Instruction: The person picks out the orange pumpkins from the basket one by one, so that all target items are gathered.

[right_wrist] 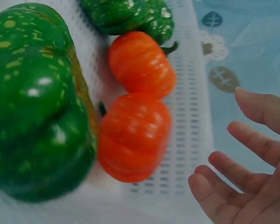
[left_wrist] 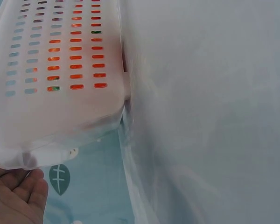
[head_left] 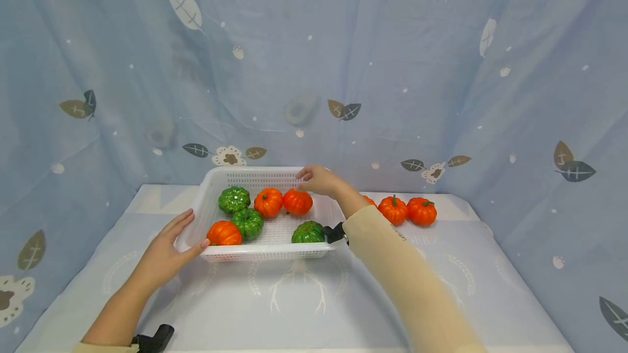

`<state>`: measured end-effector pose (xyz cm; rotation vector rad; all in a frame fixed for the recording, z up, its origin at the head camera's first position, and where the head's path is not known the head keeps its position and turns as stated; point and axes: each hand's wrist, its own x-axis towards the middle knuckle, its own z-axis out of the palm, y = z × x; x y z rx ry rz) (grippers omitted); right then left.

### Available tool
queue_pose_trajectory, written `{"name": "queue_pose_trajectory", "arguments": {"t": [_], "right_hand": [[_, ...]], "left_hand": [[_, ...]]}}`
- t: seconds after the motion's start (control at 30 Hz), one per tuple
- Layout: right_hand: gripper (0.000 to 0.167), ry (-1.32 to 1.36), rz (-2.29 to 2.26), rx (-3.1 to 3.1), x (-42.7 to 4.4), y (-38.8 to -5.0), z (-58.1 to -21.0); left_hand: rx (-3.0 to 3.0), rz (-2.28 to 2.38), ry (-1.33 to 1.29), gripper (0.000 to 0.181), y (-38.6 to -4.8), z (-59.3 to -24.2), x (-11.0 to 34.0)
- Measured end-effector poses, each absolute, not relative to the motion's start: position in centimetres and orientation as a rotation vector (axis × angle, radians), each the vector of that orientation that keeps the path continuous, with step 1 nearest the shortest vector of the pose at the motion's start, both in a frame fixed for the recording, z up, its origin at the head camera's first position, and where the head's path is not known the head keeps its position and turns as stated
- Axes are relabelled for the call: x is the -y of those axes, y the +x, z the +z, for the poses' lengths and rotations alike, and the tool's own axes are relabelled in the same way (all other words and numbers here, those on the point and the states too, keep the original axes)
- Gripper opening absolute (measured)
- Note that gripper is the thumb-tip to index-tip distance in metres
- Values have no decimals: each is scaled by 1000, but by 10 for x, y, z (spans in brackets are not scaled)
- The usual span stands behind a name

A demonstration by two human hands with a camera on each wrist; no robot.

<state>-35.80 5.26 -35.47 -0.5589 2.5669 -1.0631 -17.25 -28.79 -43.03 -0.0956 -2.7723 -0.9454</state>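
Note:
A white perforated plastic basket (head_left: 267,252) stands on the table, holding orange and green miniature pumpkins. My left hand (head_left: 169,244) rests at its left front corner, fingers extended along the left side and thumb at the front rim. In the left wrist view those fingers (left_wrist: 35,186) are beside the rim. Over the back right part of the basket, my right hand (head_left: 321,180) hovers just above an orange pumpkin (head_left: 297,202). The right wrist view shows that hand (right_wrist: 252,172) with spread, relaxed fingers and nothing held. A large-looking green pumpkin (right_wrist: 37,102) lies nearest that camera.
Right of the basket, orange pumpkins (head_left: 393,210) sit in a row on the table (head_left: 304,315), one partly hidden by my right arm. A patterned blue curtain (head_left: 275,70) hangs close behind the basket and along both sides.

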Motion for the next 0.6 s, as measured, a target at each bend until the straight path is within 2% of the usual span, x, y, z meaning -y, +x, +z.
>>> {"name": "queue_pose_trajectory", "arguments": {"t": [0.6], "right_hand": [[49,-400,-1029,-2536,-34,-374,-390]], "left_hand": [[2791,-942,-84,91,-173,-430,289]]}}
